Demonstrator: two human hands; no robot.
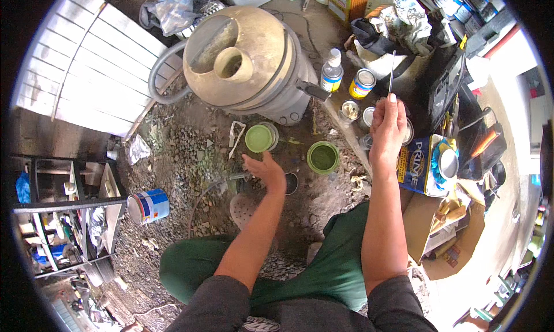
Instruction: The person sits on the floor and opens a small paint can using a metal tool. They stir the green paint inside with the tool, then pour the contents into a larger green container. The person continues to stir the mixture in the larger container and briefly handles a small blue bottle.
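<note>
My left hand (266,171) is stretched out over the gravel ground, fingers apart and holding nothing I can see. Its fingertips are close to the lower edge of a round light-green lid or cup (259,138), which overlaps a pale round rim; whether they touch is unclear. To its right stands an open can of dark green paint (323,157), green smeared round its rim. Raised at the right, my right hand (389,130) is closed round a thin metal rod (392,72) that points away from me. Below the hand are several small cans, partly hidden.
A large drum-shaped vacuum (259,60) with a hose stands ahead. A blue-and-white can (148,206) lies at left near shelves (69,204). On the right are a spray bottle (332,71), a yellow-labelled tin (362,84), a blue bag (415,164) and a cardboard box (461,251).
</note>
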